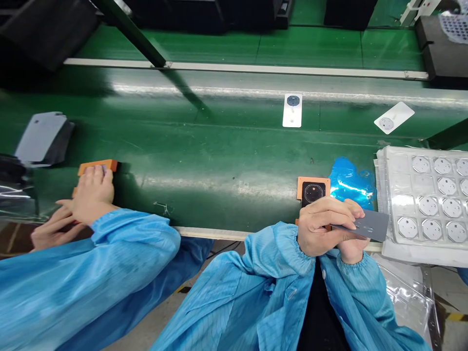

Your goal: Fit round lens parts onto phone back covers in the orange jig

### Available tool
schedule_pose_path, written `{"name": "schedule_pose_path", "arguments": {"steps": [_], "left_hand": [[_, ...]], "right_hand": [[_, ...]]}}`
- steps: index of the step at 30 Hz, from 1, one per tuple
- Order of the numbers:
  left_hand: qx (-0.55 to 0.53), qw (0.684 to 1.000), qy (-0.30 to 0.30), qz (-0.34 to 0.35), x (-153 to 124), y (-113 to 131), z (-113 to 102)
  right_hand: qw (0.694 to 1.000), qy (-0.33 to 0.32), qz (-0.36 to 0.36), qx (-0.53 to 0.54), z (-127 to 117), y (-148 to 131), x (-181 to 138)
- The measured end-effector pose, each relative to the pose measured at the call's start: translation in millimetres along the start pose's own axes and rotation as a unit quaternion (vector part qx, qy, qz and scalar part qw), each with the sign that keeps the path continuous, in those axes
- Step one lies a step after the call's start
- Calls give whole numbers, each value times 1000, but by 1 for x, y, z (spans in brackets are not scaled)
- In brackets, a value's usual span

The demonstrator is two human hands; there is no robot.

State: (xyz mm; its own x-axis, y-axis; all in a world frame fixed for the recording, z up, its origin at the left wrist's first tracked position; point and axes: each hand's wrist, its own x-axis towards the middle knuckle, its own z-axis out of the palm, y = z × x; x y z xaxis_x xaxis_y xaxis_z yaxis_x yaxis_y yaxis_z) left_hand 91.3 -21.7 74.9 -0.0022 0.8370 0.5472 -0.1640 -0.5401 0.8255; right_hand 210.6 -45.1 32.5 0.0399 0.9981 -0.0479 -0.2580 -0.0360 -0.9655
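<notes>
Blue sleeves (pixel 278 273) meet at the near edge, where both hands are pressed together around a grey plate (pixel 373 225). The left hand (pixel 321 226) curls its fingers over the plate's left end, and the right hand (pixel 351 248) cups it from beneath. The plate's long axis runs left to right, with its free end sticking out right toward a tray (pixel 402 253) of round parts. Just beyond the knuckles, on the bench (pixel 219 161), lies an orange jig (pixel 313 187) with a black round insert. Its near edge is hidden behind the left hand, which is the nearer of the two. Blue film (pixel 351 180) lies crumpled right of the jig. At far left, a co-worker's hands (pixel 91 192) press on a second jig (pixel 98 165). Farther off, white cards (pixel 292 110) lie on the bench.
</notes>
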Motion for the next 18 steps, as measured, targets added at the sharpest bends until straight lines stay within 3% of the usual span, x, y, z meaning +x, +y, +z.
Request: {"name": "schedule_pose_path", "arguments": {"steps": [2, 5, 8, 11, 15, 18], "left_hand": [[-13, 1000, 14, -3, 5, 2, -5], [14, 997, -32, -71, 9, 3, -20], [54, 978, -95, -175, 5, -1, -36], [76, 953, -101, -276, 1, -17, -48], [41, 933, -74, -349, 25, -58, -65], [120, 934, -63, -330, 83, -91, -86]], "right_hand": [[999, 10, -36, 15, -3, -1, 2], [994, 4, -111, 10, -11, -3, 4], [997, 33, -70, 19, -16, 0, 2], [996, 85, -12, 25, -11, 10, 10], [993, 90, 30, 69, 11, 16, 68], [984, 108, 41, 137, 24, -3, 144]]}}
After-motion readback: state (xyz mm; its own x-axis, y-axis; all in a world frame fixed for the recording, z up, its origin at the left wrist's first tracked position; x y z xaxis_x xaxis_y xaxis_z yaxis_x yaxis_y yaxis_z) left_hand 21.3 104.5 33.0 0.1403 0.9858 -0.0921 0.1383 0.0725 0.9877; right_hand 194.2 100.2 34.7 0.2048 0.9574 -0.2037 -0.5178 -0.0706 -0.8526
